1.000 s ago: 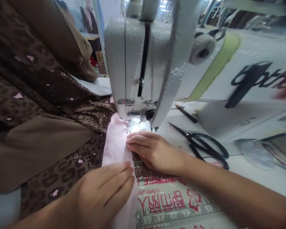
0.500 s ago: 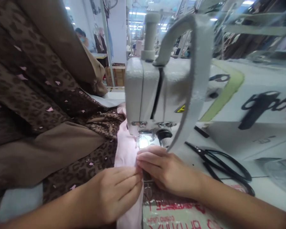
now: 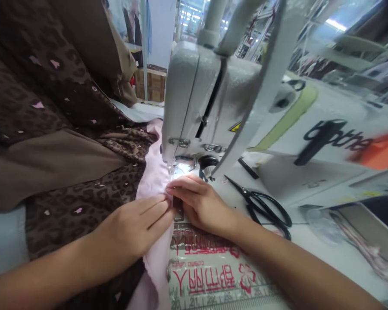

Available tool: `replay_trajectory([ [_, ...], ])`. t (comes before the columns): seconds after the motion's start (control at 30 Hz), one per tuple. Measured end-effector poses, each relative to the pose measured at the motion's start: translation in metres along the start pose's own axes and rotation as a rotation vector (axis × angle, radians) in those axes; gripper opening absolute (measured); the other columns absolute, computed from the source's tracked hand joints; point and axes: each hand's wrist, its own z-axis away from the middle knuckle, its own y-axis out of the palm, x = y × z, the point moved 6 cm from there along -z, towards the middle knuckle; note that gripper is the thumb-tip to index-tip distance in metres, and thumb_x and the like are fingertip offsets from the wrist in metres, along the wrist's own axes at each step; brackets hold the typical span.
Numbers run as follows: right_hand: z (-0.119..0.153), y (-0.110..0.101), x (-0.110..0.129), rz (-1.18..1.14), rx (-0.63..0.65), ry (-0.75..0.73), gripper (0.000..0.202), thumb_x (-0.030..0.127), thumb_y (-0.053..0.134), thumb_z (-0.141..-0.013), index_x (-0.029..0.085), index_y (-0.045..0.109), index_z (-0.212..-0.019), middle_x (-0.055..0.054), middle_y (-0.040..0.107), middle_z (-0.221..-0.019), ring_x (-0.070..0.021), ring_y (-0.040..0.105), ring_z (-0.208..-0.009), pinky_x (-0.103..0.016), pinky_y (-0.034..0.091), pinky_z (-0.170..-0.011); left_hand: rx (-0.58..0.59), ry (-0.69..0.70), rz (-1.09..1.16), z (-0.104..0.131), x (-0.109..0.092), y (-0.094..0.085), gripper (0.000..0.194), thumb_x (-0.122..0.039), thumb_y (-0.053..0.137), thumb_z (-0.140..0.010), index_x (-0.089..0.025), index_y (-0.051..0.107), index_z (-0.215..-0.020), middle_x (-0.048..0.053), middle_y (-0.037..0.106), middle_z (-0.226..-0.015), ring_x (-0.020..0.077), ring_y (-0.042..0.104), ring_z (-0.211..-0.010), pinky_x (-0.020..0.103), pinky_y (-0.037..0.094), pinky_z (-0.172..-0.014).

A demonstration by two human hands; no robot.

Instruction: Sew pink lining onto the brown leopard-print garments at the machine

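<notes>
The step in hand looks like guiding the one pink strip (image 3: 151, 176) at the needle of the one sewing machine (image 3: 184, 86). Both hands are closed on the strip just before the presser foot: the left hand (image 3: 129, 224) pinches it, the right hand (image 3: 207, 206) grips its right edge. Any further feeding would call for level edges and fingertips clear of the needle. One pair of scissors (image 3: 245, 190) lies on the desk (image 3: 313, 254).

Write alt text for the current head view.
Two bare hands, left and right, guide a pink fabric strip at a sewing machine's needle area. Leopard-print fabric lies left; black scissors lie right.
</notes>
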Motion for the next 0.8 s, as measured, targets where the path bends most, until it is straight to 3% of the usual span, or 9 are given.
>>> replay_trajectory([
  [0.13, -0.001, -0.003, -0.001, 0.002, -0.024, -0.013, 0.034, 0.006, 0.034, -0.087, 0.008, 0.062, -0.106, -0.013, 0.064, -0.109, -0.0210, 0.057, -0.101, -0.037, 0.049, -0.090, 0.026, -0.024, 0.192, -0.003, 0.020, -0.005, 0.030, -0.013, 0.031, -0.099, -0.007, 0.061, -0.098, 0.008, 0.066, -0.093, 0.0164, 0.064, -0.094, 0.028, 0.054, -0.087],
  [0.27, -0.002, -0.003, -0.002, -0.016, 0.029, -0.002, 0.036, 0.005, 0.032, -0.086, 0.007, 0.063, -0.105, -0.013, 0.063, -0.112, -0.0215, 0.057, -0.103, -0.037, 0.048, -0.091, 0.165, -0.052, 0.389, -0.005, 0.034, -0.009, 0.027, -0.019, 0.034, -0.099, -0.011, 0.059, -0.100, 0.008, 0.066, -0.100, 0.0134, 0.064, -0.093, 0.022, 0.052, -0.084],
  [0.47, -0.002, -0.003, -0.001, -0.023, 0.058, 0.013, 0.036, 0.005, 0.032, -0.087, 0.012, 0.061, -0.106, -0.011, 0.062, -0.114, -0.0173, 0.057, -0.103, -0.033, 0.048, -0.091, 0.155, 0.024, 0.287, -0.009, 0.025, -0.011, 0.027, -0.016, 0.031, -0.100, -0.013, 0.058, -0.098, 0.005, 0.068, -0.093, 0.0119, 0.064, -0.090, 0.022, 0.053, -0.084],
  [0.63, 0.002, -0.004, 0.008, 0.079, 0.078, -0.142, 0.025, 0.007, 0.043, -0.086, 0.011, 0.061, -0.104, -0.010, 0.064, -0.107, -0.0189, 0.056, -0.101, -0.033, 0.047, -0.091, 0.045, 0.169, -0.001, -0.015, 0.001, -0.009, 0.023, -0.005, 0.038, -0.094, -0.004, 0.061, -0.089, 0.010, 0.068, -0.080, 0.0188, 0.065, -0.082, 0.030, 0.057, -0.075],
  [0.8, 0.003, -0.004, 0.002, 0.231, 0.036, -0.068, 0.024, 0.010, 0.042, -0.091, 0.013, 0.059, -0.107, -0.008, 0.066, -0.106, -0.0199, 0.060, -0.095, -0.033, 0.050, -0.082, 0.118, 0.181, 0.011, -0.016, 0.010, -0.001, 0.025, -0.008, 0.036, -0.096, -0.006, 0.061, -0.090, 0.010, 0.067, -0.084, 0.0180, 0.064, -0.085, 0.029, 0.058, -0.073],
])
